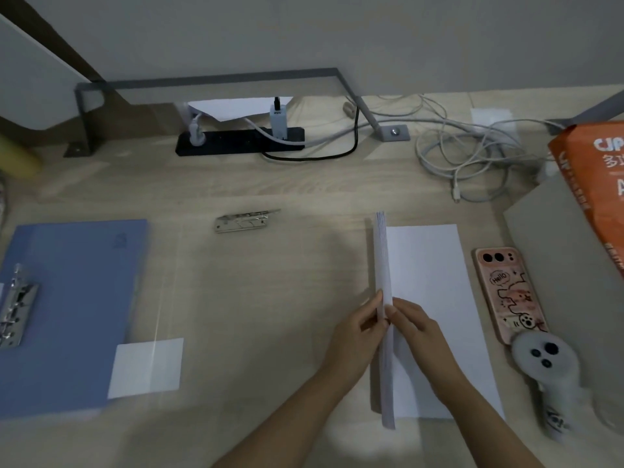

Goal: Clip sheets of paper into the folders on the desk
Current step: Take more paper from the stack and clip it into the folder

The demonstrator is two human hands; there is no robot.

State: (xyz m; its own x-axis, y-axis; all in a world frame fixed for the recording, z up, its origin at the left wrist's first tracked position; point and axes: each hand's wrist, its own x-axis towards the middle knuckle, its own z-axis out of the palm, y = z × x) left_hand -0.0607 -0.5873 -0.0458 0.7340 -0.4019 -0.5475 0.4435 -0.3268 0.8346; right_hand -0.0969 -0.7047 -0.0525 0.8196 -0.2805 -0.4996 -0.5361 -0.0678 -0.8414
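Note:
A thin bundle of white sheets stands on its long edge at the middle right of the desk. My left hand and my right hand pinch it from either side near its middle. A flat white sheet lies just right of the bundle. An open blue folder with a metal ring clip lies at the far left, apart from both hands. A transparent folder cover spreads over the desk middle, with a loose metal clip at its far edge and a small white card at its near left.
A phone in a pink case and a white controller lie right of the flat sheet. An orange paper pack sits on grey board at far right. A black power strip and tangled white cables run along the back.

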